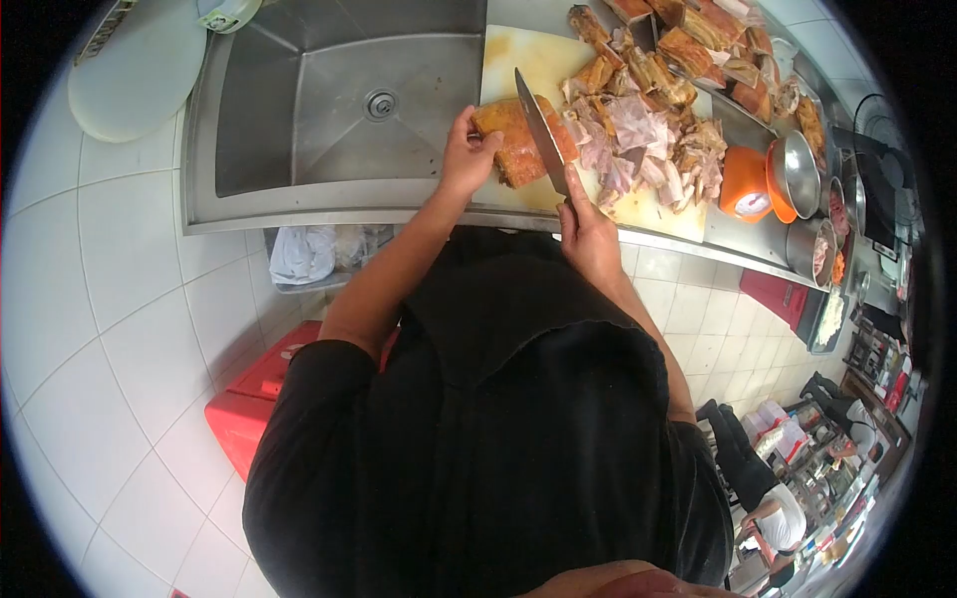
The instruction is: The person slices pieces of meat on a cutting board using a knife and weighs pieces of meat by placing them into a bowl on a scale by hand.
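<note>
Orange meat (518, 151): probably feeling firm, greasy; ends suiting grip
Left hand (469, 159): pinching meat's left end
Right hand (590, 237): clasping knife (539, 132)

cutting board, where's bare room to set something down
The cutting board is bare at its far left corner, between sink and chopped meat, beyond the roasted slab and knife. The sink has open room too. Chopped meat crowds the board's right half.

Left hand (472, 162) holds meat (512, 140); right hand (591, 235), knife (540, 133).

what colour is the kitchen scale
The kitchen scale is orange with a pale dial, shown in the head view.
</note>
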